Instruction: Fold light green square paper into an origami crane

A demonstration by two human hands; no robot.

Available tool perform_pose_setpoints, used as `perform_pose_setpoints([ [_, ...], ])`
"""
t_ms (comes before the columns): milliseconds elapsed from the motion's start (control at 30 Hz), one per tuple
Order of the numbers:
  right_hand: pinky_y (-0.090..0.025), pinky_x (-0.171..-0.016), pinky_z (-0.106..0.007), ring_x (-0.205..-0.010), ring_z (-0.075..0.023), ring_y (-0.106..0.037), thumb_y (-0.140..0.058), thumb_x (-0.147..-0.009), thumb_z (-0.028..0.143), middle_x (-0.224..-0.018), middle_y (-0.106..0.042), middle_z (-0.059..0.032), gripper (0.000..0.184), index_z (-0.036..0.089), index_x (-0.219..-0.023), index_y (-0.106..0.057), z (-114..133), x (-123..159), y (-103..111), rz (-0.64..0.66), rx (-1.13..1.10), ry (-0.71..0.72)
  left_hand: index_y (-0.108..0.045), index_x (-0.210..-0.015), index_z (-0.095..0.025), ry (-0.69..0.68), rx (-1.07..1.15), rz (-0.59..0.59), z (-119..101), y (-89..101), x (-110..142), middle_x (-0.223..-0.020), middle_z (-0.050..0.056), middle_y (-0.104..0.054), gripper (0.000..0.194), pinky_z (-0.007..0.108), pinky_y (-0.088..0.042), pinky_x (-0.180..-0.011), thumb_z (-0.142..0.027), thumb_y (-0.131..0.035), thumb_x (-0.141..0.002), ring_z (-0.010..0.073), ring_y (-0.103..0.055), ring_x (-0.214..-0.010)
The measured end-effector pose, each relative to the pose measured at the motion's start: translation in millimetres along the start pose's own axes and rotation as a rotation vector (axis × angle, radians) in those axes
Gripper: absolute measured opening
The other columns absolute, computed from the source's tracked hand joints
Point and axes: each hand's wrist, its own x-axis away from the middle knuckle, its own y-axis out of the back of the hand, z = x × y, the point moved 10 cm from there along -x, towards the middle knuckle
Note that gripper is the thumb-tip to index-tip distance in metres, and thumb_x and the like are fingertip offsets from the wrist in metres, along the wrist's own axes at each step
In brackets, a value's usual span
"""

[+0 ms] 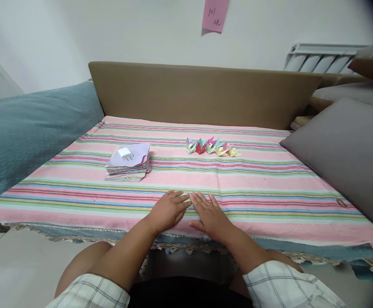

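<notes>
My left hand (171, 208) lies flat near the front of the striped cloth (186, 176), fingers stretched out. Beside it, my right hand (209, 214) also rests flat on the cloth, its fingertips close to those of the left. Neither hand holds anything. Beyond my left hand, to the left, stands a stack of square paper sheets (128, 171) with a lilac sheet on top. A white plug adapter (125, 153) sits on that stack. Farther back, right of the middle, several folded paper cranes (201, 148) in different colours stand in two rows.
A brown backrest (199, 94) closes off the far side. The blue-covered armrest (39, 132) bounds the left, and a large grey cushion (346, 158) the right. A small brownish loop (342, 203) lies near the cushion. A pink note (215, 15) hangs on the wall.
</notes>
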Motion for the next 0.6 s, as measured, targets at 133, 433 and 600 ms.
perform_pose_setpoints([
  [133, -0.016, -0.109, -0.056, -0.137, -0.0254, -0.024, -0.032, -0.091, 0.055, -0.147, -0.029, -0.0108, 0.063, 0.018, -0.142, -0.028, -0.6, -0.4, 1.0, 0.003, 0.005, -0.005, -0.064, -0.107, -0.023, 0.054, 0.041, -0.075, 11.0, 9.6, 7.3, -0.112, 0.005, -0.066, 0.025, 0.037, -0.046, -0.092, -0.026, -0.047, -0.089, 0.0202, -0.060, -0.105],
  [433, -0.021, -0.107, -0.054, -0.132, -0.0266, -0.034, -0.037, -0.091, 0.052, -0.142, -0.040, -0.0108, 0.055, 0.019, -0.135, -0.042, 1.8, -5.8, 10.0, -0.074, 0.009, -0.039, -0.067, -0.093, -0.023, 0.321, 0.118, -0.102, 43.1, 10.4, 17.1, -0.093, 0.001, -0.071, 0.015, 0.032, -0.049, -0.080, -0.025, -0.057, -0.082, 0.0189, -0.063, -0.089],
  [600, -0.027, -0.104, -0.051, -0.127, -0.0253, -0.041, -0.038, -0.094, 0.036, -0.136, -0.049, -0.0075, 0.039, 0.022, -0.128, -0.050, -0.9, -8.5, 17.1, -0.141, -0.026, -0.059, -0.068, -0.092, -0.023, 0.423, 0.175, -0.079, 51.6, 10.5, 18.8, -0.092, 0.001, -0.071, 0.016, 0.031, -0.048, -0.079, -0.026, -0.055, -0.082, 0.0183, -0.063, -0.088],
])
